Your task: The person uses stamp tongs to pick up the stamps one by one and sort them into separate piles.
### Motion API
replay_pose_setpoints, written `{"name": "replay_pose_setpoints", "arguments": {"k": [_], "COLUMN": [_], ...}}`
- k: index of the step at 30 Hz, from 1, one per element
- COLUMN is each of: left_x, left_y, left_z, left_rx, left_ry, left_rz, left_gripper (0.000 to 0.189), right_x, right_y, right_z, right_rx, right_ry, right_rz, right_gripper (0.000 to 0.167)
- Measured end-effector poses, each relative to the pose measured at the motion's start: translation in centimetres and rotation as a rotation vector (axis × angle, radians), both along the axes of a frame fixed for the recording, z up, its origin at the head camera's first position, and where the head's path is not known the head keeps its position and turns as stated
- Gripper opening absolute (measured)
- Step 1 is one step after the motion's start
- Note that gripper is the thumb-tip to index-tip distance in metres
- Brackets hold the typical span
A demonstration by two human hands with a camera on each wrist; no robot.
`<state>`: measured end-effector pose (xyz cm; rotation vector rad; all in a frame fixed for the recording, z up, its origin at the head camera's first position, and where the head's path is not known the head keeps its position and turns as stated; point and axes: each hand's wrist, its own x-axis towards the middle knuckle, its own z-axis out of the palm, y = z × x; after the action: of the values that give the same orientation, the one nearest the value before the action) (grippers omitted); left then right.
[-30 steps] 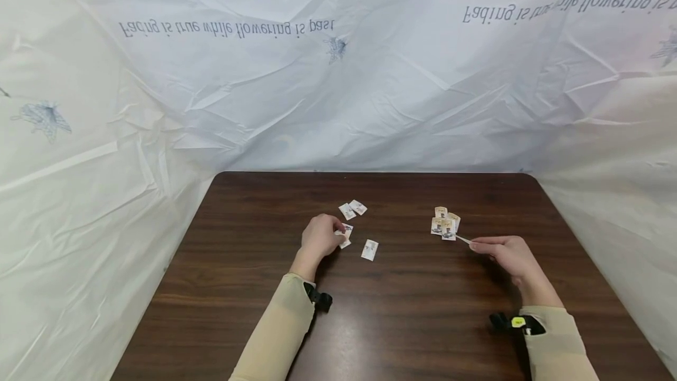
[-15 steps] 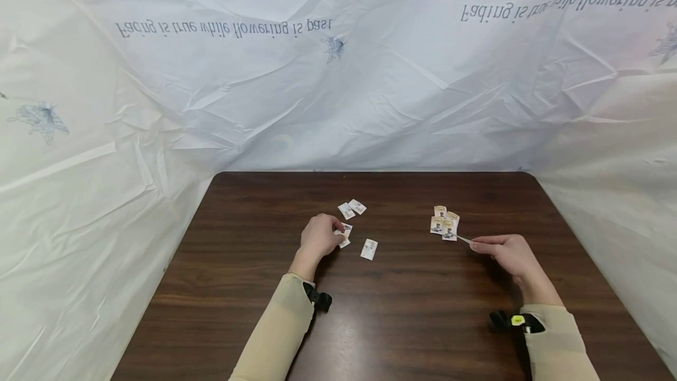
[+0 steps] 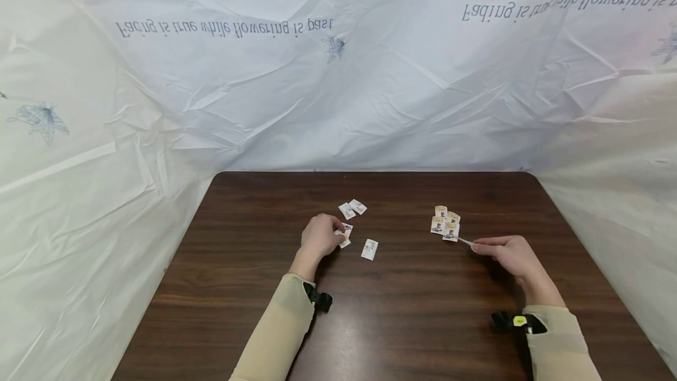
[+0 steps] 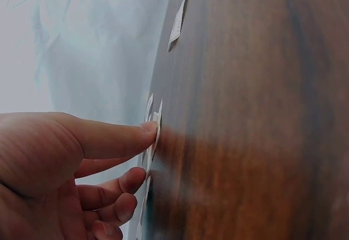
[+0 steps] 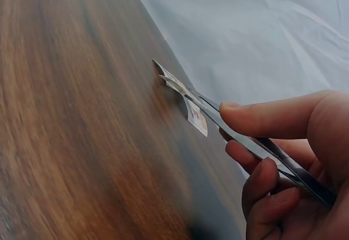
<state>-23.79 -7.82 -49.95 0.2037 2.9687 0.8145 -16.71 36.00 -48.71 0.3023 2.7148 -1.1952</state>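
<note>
In the head view my right hand (image 3: 506, 254) holds metal tweezers (image 5: 234, 136) between thumb and fingers. The tweezer tips meet the edge of the front stamp (image 3: 451, 231) in a small overlapping cluster; whether they grip it is too small to tell. The stamps are white-edged with yellowish and dark printing. My left hand (image 3: 321, 235) is at another small group, with thumb and index finger pinched at a stamp (image 3: 347, 230); the fingers partly hide it. In the left wrist view the thumb tip touches the stamp's edge (image 4: 158, 123), and the other fingers curl below.
Two overlapping stamps (image 3: 352, 209) lie beyond my left hand, and a single stamp (image 3: 369, 249) lies to its right. The dark wooden table (image 3: 402, 310) has rounded far corners. White printed sheeting (image 3: 370, 104) hangs behind and on both sides.
The front stamp in the right cluster has shifted slightly right and down, with the tweezers at its edge. My left hand stays in place.
</note>
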Motion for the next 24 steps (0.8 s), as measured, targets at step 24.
{"name": "replay_pose_setpoints", "arguments": {"k": [24], "left_x": [-0.2], "left_y": [0.0], "left_z": [-0.2], "left_rx": [0.011], "left_ry": [0.008], "left_rz": [-0.007], "left_gripper": [0.007], "right_x": [0.3], "right_y": [1.1], "right_z": [0.4], "right_rx": [0.021], "right_ry": [-0.024], "right_rz": [0.004], "right_gripper": [0.06]}}
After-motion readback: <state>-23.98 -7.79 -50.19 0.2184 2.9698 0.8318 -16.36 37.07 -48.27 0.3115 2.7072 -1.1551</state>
